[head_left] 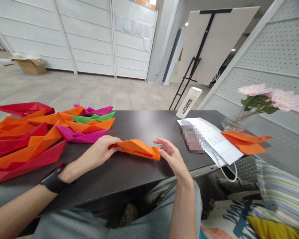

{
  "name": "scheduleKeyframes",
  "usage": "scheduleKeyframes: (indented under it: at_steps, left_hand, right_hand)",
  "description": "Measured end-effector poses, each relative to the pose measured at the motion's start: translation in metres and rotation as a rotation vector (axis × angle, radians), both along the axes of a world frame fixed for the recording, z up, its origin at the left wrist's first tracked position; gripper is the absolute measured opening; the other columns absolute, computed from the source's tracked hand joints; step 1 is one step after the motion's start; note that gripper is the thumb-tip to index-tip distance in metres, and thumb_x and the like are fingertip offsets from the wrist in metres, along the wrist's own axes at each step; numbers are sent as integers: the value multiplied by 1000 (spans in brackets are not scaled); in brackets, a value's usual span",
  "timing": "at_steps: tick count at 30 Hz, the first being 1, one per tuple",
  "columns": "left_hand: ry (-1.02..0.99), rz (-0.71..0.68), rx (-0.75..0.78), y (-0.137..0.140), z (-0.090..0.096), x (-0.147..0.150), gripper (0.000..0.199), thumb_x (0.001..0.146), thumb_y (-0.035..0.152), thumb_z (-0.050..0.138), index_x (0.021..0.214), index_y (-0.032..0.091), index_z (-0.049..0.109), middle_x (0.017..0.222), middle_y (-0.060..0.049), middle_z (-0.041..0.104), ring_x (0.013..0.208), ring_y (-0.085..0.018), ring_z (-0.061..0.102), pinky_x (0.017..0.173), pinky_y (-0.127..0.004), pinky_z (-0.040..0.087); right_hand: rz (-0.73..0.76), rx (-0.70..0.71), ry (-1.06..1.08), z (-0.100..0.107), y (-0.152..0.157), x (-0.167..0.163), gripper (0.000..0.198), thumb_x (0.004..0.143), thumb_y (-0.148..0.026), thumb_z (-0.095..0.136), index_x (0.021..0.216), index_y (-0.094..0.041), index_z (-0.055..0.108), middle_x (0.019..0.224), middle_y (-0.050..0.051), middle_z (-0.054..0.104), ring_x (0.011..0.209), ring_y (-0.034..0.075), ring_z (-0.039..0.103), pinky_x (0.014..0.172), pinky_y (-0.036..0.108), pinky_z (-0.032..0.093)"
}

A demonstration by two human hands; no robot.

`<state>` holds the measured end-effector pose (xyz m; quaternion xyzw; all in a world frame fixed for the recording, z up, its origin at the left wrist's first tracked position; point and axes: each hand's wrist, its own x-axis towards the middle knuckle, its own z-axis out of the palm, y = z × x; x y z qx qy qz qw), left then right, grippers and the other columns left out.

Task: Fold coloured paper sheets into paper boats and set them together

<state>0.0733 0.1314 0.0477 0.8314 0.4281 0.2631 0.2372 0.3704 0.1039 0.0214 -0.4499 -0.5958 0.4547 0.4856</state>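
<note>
An orange folded paper boat (138, 148) lies between my hands, low over the dark tabletop. My left hand (106, 146) pinches its left tip, fingers closed on the paper. At the other end, my right hand (169, 152) has its thumb against the boat's right tip, while its fingers stay spread and curved above. To the left, a magenta paper boat (81, 135) sits closest to my left hand. Around it stand several more folded boats, among them a green one (96, 117) and a red one (27, 166).
Printed sheets (214, 139) and a white cable (235, 174) lie on the right of the table (144, 119), with a blurred-out item (192, 138) beside them. A white cylinder (189, 103), a flower vase (233, 122) and loose folded orange paper (249, 142) stand or lie nearby.
</note>
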Motion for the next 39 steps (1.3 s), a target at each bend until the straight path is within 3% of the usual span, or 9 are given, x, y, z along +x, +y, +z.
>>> scheduleKeyframes:
  at_steps: [5, 10, 16, 18, 24, 28, 33, 37, 39]
  left_hand:
    - [-23, 22, 59, 0, 2, 0, 18, 91, 29, 52, 83, 20, 66, 83, -4, 71, 82, -23, 64, 76, -30, 47]
    - [-17, 14, 86, 1, 1, 0, 18, 90, 27, 51, 83, 21, 66, 83, -4, 70, 82, -23, 64, 77, -31, 47]
    - [37, 2, 57, -1, -2, 1, 16, 90, 28, 53, 90, 20, 67, 92, -6, 72, 88, -24, 66, 80, -32, 49]
    - [49, 4, 29, -2, -3, 2, 14, 89, 28, 56, 97, 20, 65, 97, -5, 72, 90, -24, 67, 81, -32, 50]
    - [-7, -107, 40, -8, 0, 5, 49, 95, 27, 52, 143, 26, 42, 133, -8, 60, 120, -25, 59, 103, -38, 46]
    - [-23, -222, 26, -11, 3, 7, 32, 98, 19, 44, 126, 25, 58, 124, -8, 59, 117, -22, 58, 102, -35, 46]
    - [-90, -266, 0, -12, 5, 9, 39, 96, 17, 50, 134, 26, 53, 132, -8, 58, 123, -22, 56, 107, -35, 43]
    - [-61, -366, -104, -12, 7, 11, 23, 97, 21, 50, 109, 22, 69, 117, -8, 68, 109, -21, 64, 99, -33, 48]
    - [-85, -335, -118, -14, 9, 12, 24, 95, 23, 55, 117, 22, 66, 121, -9, 67, 111, -22, 63, 100, -35, 48]
  right_hand:
    - [88, -56, 2, 4, -3, 1, 43, 90, -50, 61, 123, -23, 63, 117, 10, 72, 109, 24, 65, 91, 37, 52]
    - [199, -124, -5, 7, -7, -1, 56, 74, -36, 80, 125, -25, 60, 111, 5, 72, 98, 22, 69, 84, 33, 55]
    - [151, -95, -25, 7, -7, -2, 54, 74, -33, 81, 123, -24, 60, 112, 6, 72, 102, 23, 68, 89, 35, 55]
    - [134, -52, -70, 4, -6, -2, 45, 79, -34, 77, 120, -23, 62, 114, 6, 71, 105, 23, 67, 92, 35, 53]
    - [143, 35, -236, -4, -2, -2, 28, 91, -34, 64, 117, -24, 68, 116, 6, 71, 102, 22, 67, 90, 35, 53]
    - [146, 107, -287, -3, -1, -2, 23, 93, -33, 60, 110, -25, 73, 119, 7, 69, 112, 23, 64, 95, 36, 51]
    - [169, 131, -309, -3, -1, -1, 23, 96, -33, 57, 106, -29, 77, 125, 7, 64, 116, 23, 62, 99, 35, 49]
    - [181, 176, -345, -2, -1, -1, 26, 98, -33, 53, 111, -31, 76, 124, 6, 64, 116, 22, 62, 101, 35, 47]
    - [177, 179, -336, -2, -1, -3, 26, 98, -33, 53, 110, -30, 76, 123, 6, 65, 116, 22, 62, 101, 35, 48]
